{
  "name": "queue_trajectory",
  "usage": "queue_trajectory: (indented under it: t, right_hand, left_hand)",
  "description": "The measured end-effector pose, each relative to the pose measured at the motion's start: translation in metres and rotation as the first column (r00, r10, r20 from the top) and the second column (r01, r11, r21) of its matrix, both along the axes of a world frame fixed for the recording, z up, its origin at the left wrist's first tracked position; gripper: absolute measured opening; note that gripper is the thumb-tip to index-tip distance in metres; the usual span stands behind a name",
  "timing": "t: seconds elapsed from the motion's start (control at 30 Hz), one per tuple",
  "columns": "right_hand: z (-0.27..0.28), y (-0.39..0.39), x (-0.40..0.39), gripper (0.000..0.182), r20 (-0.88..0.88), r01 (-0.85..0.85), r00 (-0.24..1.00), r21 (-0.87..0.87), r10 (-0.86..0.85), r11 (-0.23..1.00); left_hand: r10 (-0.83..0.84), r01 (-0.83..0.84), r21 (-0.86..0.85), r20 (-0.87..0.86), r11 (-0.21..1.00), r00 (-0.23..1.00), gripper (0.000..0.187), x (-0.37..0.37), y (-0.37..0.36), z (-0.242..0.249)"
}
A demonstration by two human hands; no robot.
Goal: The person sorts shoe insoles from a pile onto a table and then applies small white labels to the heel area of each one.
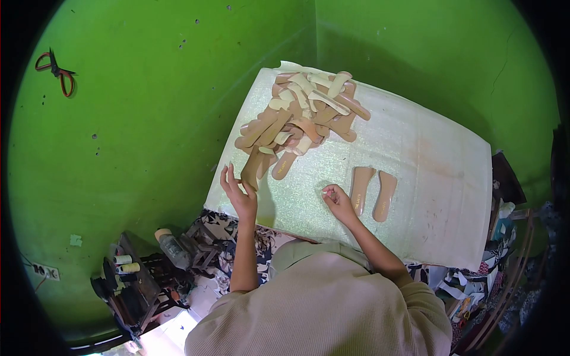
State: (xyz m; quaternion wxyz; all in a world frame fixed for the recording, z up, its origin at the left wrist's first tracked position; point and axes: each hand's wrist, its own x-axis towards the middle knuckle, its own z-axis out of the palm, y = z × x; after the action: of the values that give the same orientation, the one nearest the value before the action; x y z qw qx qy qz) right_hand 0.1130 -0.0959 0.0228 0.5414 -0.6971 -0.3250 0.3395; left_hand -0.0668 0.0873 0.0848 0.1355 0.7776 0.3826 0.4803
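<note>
Tan shoe insoles (259, 127) lie in a heap at the far left of the white table, mixed with cream curved strips (329, 102). My left hand (240, 196) is at the heap's near edge with fingers spread, and its thumb side meets the lower end of a brown insole (253, 168). Close to that, another insole (284, 166) bears gold lettering. My right hand (338, 204) is over the table with fingers curled into a pinch; I cannot tell what is between the fingertips. Just right of it, two insoles (361, 187) (385, 197) lie side by side.
The white-covered table (439, 178) stands in a corner of green walls. Scissors (56, 72) hang on the left wall. At lower left, a dark machine (133, 279) carries thread spools (126, 268), near a clear jar (173, 249). Fabric scraps (469, 291) are heaped at lower right.
</note>
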Motion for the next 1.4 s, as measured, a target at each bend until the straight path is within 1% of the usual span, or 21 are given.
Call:
queue_trajectory:
  t: [0.07, 0.2, 0.3, 0.37, 0.4, 0.47, 0.5, 0.53, 0.57, 0.63, 0.67, 0.77, 0.8, 0.9, 1.03, 1.13, 1.23, 1.33, 1.4]
  right_hand:
    - [0.004, 0.000, 0.000, 0.017, 0.009, 0.007, 1.000, -0.001, -0.007, 1.000]
    - [0.016, -0.002, 0.003, 0.017, 0.016, 0.044, 0.999, 0.066, -0.045, 0.997]
    - [0.030, -0.003, 0.010, 0.016, 0.046, 0.079, 0.995, 0.102, -0.084, 0.992]
    - [0.044, -0.004, 0.013, 0.014, 0.080, 0.110, 0.989, 0.131, -0.121, 0.985]
    - [0.050, -0.004, 0.015, 0.012, 0.124, 0.131, 0.980, 0.175, -0.154, 0.976]
    - [0.061, -0.005, 0.017, 0.010, 0.206, 0.167, 0.952, 0.264, -0.225, 0.950]
    - [0.073, -0.007, 0.016, 0.010, 0.284, 0.177, 0.923, 0.284, -0.259, 0.942]
    - [0.088, -0.009, 0.015, 0.010, 0.360, 0.184, 0.886, 0.305, -0.292, 0.934]
    - [0.097, -0.011, 0.015, 0.010, 0.431, 0.190, 0.842, 0.325, -0.324, 0.926]
    - [0.102, -0.013, 0.019, 0.014, 0.603, 0.114, 0.727, 0.365, -0.328, 0.924]
    - [0.104, -0.015, 0.021, 0.016, 0.679, 0.074, 0.655, 0.377, -0.330, 0.923]
    - [0.111, -0.020, 0.022, 0.022, 0.694, 0.059, 0.671, 0.300, -0.260, 0.952]
    - [0.110, -0.021, 0.024, 0.024, 0.702, 0.055, 0.665, 0.294, -0.255, 0.954]
    - [0.109, -0.026, 0.027, 0.024, 0.685, 0.036, 0.698, 0.257, -0.208, 0.966]
    - [0.103, -0.041, 0.031, 0.023, 0.682, 0.042, 0.710, 0.209, -0.176, 0.977]
    - [0.098, -0.054, 0.034, 0.018, 0.665, 0.098, 0.713, 0.217, -0.221, 0.971]
    - [0.096, -0.065, 0.038, 0.014, 0.631, 0.117, 0.743, 0.209, -0.225, 0.971]
    - [0.090, -0.076, 0.041, 0.011, 0.515, 0.141, 0.821, 0.236, -0.247, 0.961]
    - [0.094, -0.085, 0.041, 0.011, 0.449, 0.191, 0.852, 0.212, -0.269, 0.958]
  left_hand:
    - [-0.046, 0.046, 0.004, -0.009, 0.999, 0.999, 0.062, 0.002, 0.000, 0.015]
    - [-0.160, 0.161, 0.035, -0.024, 0.986, 0.987, 0.063, 0.006, -0.001, 0.041]
    - [-0.181, 0.193, 0.136, -0.091, 0.972, 0.979, 0.059, 0.011, -0.003, 0.060]
    - [-0.251, 0.271, 0.180, -0.126, 0.946, 0.960, 0.056, 0.017, -0.004, 0.073]
    - [-0.284, 0.309, 0.200, -0.144, 0.930, 0.948, 0.055, 0.021, -0.004, 0.078]
    - [-0.375, 0.391, 0.126, -0.131, 0.912, 0.918, 0.050, 0.028, -0.008, 0.084]
    - [-0.420, 0.431, 0.090, -0.122, 0.898, 0.899, 0.047, 0.033, -0.011, 0.086]
    - [-0.480, 0.481, 0.000, -0.059, 0.877, 0.875, 0.049, 0.038, -0.015, 0.089]
    - [-0.516, 0.517, -0.010, -0.084, 0.856, 0.852, 0.049, 0.041, -0.015, 0.088]
    - [-0.587, 0.589, -0.030, -0.132, 0.808, 0.799, 0.050, 0.052, -0.016, 0.092]
    - [-0.670, 0.659, -0.126, -0.083, 0.742, 0.738, 0.050, 0.056, -0.022, 0.096]
    - [-0.755, 0.748, -0.144, -0.258, 0.648, 0.603, 0.049, 0.068, -0.033, 0.111]
    - [-0.768, 0.767, -0.138, -0.278, 0.626, 0.577, 0.050, 0.072, -0.038, 0.110]
    - [-0.835, 0.832, -0.179, -0.300, 0.525, 0.462, 0.052, 0.084, -0.046, 0.109]
    - [-0.903, 0.883, -0.221, -0.225, 0.413, 0.366, 0.047, 0.098, -0.059, 0.113]
    - [-0.939, 0.913, -0.229, -0.156, 0.337, 0.307, 0.046, 0.108, -0.065, 0.106]
    - [-0.961, 0.927, -0.253, -0.095, 0.277, 0.261, 0.042, 0.119, -0.073, 0.104]
    - [-0.980, 0.948, -0.255, 0.001, 0.192, 0.199, 0.037, 0.129, -0.081, 0.097]
    - [-0.972, 0.947, -0.245, 0.053, 0.208, 0.227, 0.037, 0.133, -0.088, 0.096]
